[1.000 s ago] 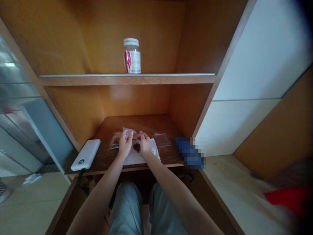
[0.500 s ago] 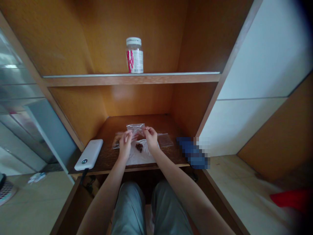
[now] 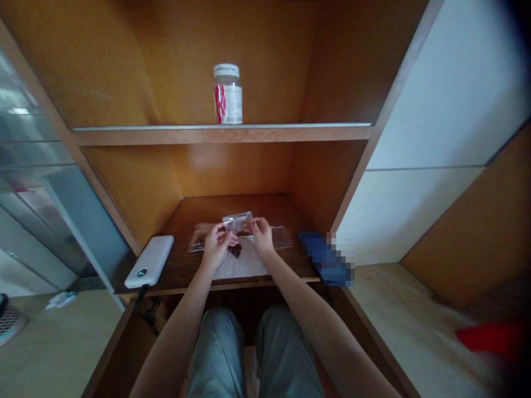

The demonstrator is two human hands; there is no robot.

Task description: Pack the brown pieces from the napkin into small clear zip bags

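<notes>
A small clear plastic bag is held up between my two hands, over the back of a white sheet. My right hand pinches its right end. At its left end is my left hand, with the fingers bent and the fingertips at the bag. A small heap of dark brown pieces lies on the white sheet, partly covered by my left hand. Beside my left hand lies another clear bag with something dark in it. To the right of my right hand, a flat clear bag rests on the wood.
A white power bank with a black cable lies at the left of the wooden shelf. A blurred-out blue item lies at the right edge. On the upper shelf stands a white-capped jar. My knees are below the shelf edge.
The clear bag has moved slightly right and is tilted, its right end higher. My left hand has shifted right and now covers part of the brown heap.
</notes>
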